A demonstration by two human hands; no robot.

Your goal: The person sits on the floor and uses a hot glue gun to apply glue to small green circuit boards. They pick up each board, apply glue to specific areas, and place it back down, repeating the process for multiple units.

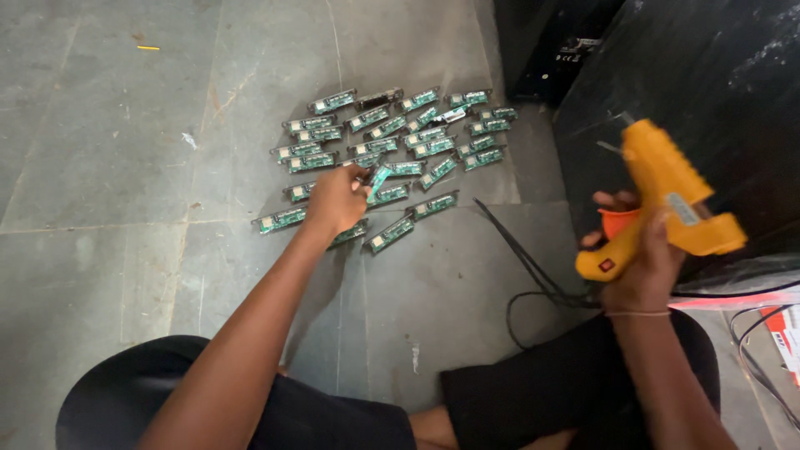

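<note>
My right hand (642, 258) grips an orange-yellow glue gun (667, 196) by its handle, nozzle pointing up and left, over my right knee. My left hand (333, 200) reaches out over the floor and pinches one small green circuit board (377, 177), lifted at an angle. Several more green circuit boards (417, 137) lie in rough rows on the grey stone floor just beyond and around that hand.
A black cable (525, 258) runs from the glue gun across the floor. A large black box (717, 92) stands at the right, another dark case (550, 50) behind it. A red and white package (783, 333) lies at the right edge. My knees in black cloth fill the bottom.
</note>
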